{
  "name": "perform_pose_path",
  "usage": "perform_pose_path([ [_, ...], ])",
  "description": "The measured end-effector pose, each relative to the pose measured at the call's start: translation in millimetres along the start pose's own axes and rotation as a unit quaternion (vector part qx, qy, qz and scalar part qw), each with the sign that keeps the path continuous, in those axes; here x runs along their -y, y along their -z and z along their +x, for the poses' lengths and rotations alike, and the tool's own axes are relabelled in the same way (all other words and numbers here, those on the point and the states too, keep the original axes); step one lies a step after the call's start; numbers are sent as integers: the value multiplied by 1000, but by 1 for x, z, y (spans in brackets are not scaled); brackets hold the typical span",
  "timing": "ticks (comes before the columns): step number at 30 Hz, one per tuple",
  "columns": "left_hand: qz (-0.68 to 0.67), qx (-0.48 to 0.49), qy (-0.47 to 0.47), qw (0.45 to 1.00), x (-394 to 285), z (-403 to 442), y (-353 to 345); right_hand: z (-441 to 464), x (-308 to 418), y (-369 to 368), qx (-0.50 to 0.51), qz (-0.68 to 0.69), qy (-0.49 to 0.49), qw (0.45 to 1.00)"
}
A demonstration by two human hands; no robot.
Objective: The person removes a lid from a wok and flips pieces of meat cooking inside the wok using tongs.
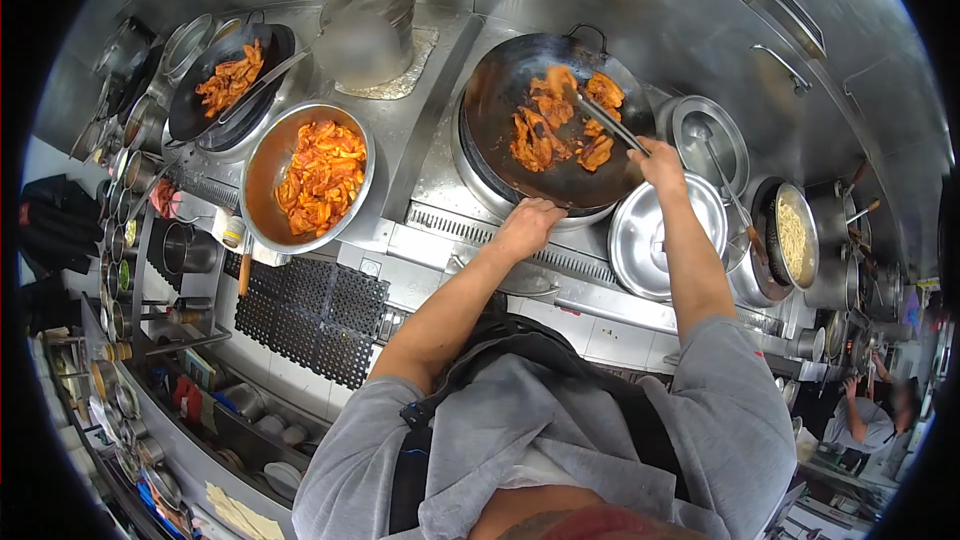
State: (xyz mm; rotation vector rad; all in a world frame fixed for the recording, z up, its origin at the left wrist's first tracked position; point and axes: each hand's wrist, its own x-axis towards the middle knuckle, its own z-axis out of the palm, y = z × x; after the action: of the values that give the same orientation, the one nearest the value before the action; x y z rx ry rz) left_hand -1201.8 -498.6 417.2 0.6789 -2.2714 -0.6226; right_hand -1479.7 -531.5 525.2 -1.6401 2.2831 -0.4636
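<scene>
A large dark wok (490,130) sits on the burner in front of me, with browned, sauce-coated pieces of meat (535,140) in it. My left hand (530,228) is closed on the wok's near edge; the fingers cover the part they grip. In my right hand (660,162) is the handle of a long metal cooking utensil (610,123). Its far end reaches among the meat pieces and is smeared with sauce, so its shape is unclear. Below my right forearm lies a round metal lid (650,240), beside the wok.
Left of me stand a steel bowl (262,210) of orange-red marinated meat and a second wok (187,105) with meat. A wire-handled metal pot (395,15) stands at the back. Right are a metal basin (735,125) and a pan of noodles (795,230). Another person (865,420) is far right.
</scene>
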Motion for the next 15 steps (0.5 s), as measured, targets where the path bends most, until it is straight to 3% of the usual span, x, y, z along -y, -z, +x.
perform_pose_path([
  [4,4,3,-2,1000,1,0,0,-7,-15,15,-8,-21,30,999],
  [8,7,8,-3,1000,3,0,-2,-24,-39,2,29,23,-2,999],
  [10,0,-7,-6,1000,2,0,-1,-37,-44,-6,59,7,-29,998],
  [12,-2,-17,-17,1000,3,0,-2,-45,-57,-17,46,-113,-31,992],
  [15,-2,-13,-12,1000,4,-1,-4,-64,-40,2,9,-100,-43,994],
])
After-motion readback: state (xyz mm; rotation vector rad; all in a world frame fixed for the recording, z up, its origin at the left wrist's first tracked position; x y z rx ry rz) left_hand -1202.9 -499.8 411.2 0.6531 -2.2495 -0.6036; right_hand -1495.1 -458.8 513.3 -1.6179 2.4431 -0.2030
